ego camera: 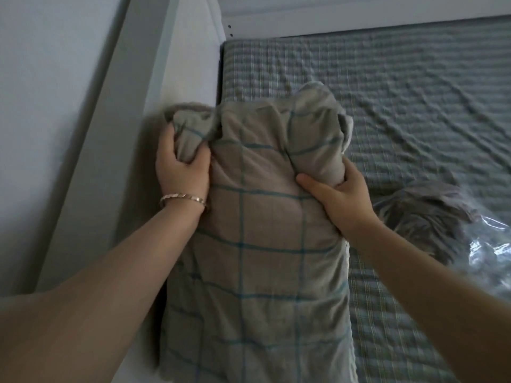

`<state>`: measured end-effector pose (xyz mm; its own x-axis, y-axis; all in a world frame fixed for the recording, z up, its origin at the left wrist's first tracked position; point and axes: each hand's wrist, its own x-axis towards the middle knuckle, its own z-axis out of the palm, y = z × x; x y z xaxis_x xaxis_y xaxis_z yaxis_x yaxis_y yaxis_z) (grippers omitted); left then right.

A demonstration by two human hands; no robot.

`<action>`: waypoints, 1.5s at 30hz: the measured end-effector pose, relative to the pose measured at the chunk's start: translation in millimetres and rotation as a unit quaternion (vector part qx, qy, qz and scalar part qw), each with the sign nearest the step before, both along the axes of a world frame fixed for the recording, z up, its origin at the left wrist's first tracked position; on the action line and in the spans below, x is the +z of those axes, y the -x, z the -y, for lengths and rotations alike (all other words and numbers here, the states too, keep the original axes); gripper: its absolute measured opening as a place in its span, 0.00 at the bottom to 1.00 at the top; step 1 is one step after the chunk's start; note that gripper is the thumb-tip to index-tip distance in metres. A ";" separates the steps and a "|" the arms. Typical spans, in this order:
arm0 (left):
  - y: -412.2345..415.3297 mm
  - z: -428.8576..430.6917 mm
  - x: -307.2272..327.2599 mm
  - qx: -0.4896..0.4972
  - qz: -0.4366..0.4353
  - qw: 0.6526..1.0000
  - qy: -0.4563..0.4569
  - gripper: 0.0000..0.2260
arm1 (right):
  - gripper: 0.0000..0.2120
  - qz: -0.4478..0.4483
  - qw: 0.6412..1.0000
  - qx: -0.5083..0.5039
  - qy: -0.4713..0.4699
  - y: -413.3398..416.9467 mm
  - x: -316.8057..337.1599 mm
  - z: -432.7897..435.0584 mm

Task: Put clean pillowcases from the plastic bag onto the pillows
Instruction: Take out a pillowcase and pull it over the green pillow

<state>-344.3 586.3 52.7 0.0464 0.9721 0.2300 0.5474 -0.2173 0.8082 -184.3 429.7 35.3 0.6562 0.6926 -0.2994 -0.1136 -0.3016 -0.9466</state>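
Observation:
A pillow in a beige pillowcase with teal check lines (pixel 257 258) lies lengthwise along the left edge of the bed. Its far end is bunched loose cloth. My left hand (pixel 181 170), with a bracelet on the wrist, grips the bunched left corner of the pillowcase. My right hand (pixel 336 192) grips the bunched right corner. At the right, a clear plastic bag (pixel 486 244) lies on the bed with folded grey cloth (pixel 423 214) showing at its mouth.
The bed is covered by a blue-grey striped sheet (pixel 401 92). A white bed frame panel (pixel 166 78) runs along the pillow's left side, with the wall beyond. The headboard rail (pixel 359 20) crosses the top.

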 end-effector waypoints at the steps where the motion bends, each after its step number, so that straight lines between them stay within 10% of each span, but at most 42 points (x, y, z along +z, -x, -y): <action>1: 1.4 -4.7 -3.2 -0.042 0.004 0.999 -0.012 0.28 | 0.16 0.010 1.000 -0.020 0.009 -1.9 -7.3 2.0; 6: -6.2 8.6 -20.9 -0.053 -0.354 0.923 0.139 0.37 | 0.33 0.117 0.930 -0.025 0.348 -5.2 -41.3 2.6; 11: -8.6 44.9 -36.8 -0.282 -0.456 0.840 0.079 0.28 | 0.31 0.386 0.887 0.145 0.207 26.8 -33.7 -15.5; 18: -47.3 -16.2 -70.4 -0.234 -0.498 0.825 0.125 0.25 | 0.27 0.323 0.849 0.246 0.338 1.9 -46.8 -100.7; 24: -17.5 14.4 -78.2 -0.260 -0.490 0.826 0.101 0.24 | 0.29 0.397 0.871 0.156 0.243 133.4 -49.5 33.9; 35: 62.4 95.9 -63.1 -0.277 -0.474 0.831 0.094 0.31 | 0.27 0.457 0.842 0.138 0.252 95.9 -62.9 40.5; 41: 123.5 86.7 -68.3 -0.231 -0.392 0.877 0.155 0.30 | 0.29 0.385 0.879 0.130 0.248 157.2 -68.7 122.9; 45: 95.9 103.2 -47.8 -0.141 -0.436 0.878 0.138 0.24 | 0.47 0.200 0.897 0.150 0.364 140.7 -61.0 169.0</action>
